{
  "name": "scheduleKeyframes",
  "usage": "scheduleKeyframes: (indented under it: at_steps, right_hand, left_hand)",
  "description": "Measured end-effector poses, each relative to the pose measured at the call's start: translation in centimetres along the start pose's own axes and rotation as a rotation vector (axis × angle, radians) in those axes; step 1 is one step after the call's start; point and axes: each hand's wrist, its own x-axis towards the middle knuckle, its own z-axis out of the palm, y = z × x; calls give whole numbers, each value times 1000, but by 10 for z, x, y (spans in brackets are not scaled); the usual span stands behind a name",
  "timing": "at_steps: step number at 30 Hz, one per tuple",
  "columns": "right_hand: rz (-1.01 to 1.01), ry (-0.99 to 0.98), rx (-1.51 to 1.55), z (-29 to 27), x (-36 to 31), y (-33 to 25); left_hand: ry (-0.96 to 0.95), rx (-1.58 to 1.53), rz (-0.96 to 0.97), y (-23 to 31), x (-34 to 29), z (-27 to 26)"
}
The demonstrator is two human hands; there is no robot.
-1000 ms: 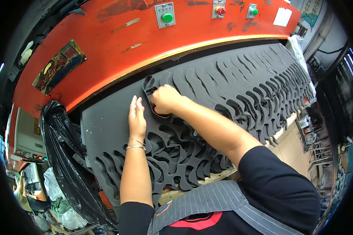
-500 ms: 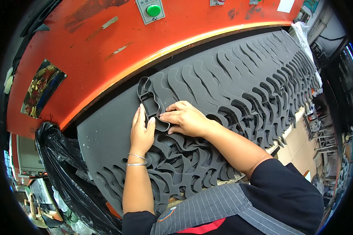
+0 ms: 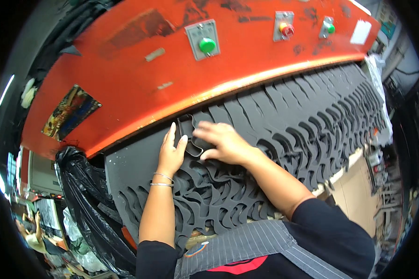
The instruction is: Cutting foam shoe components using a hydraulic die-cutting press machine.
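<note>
black sleeves point(image 3: 333, 232), striped grey apron point(image 3: 251, 239), silver bangles point(image 3: 162, 184)

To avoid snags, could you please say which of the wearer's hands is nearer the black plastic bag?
Left: the left hand is right of the black plastic bag; the right hand is farther right, across the dark curved frame.

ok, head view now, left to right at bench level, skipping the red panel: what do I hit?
Black plastic bag → left hand → wavy metal frame → right hand → white plastic sheeting at the far right.
</note>
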Motion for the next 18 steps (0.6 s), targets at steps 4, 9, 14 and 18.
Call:
scheduleKeyframes:
  at_steps: [4,9,14,18]
  right_hand:
    - [56,757,671,-109,17,13]
    - [171,1348,-318,-306,13,146]
    - [764,1036,-1218,-369,-13,231]
    - [460,1132,142,-313,-57,198]
  left_hand:
    - [229,-195,196,67,16,7]
    - [-56,-24,414,204,41,28]
    - [-121,169,333,231,85,40]
    - [-217,-230,191,198,42,31]
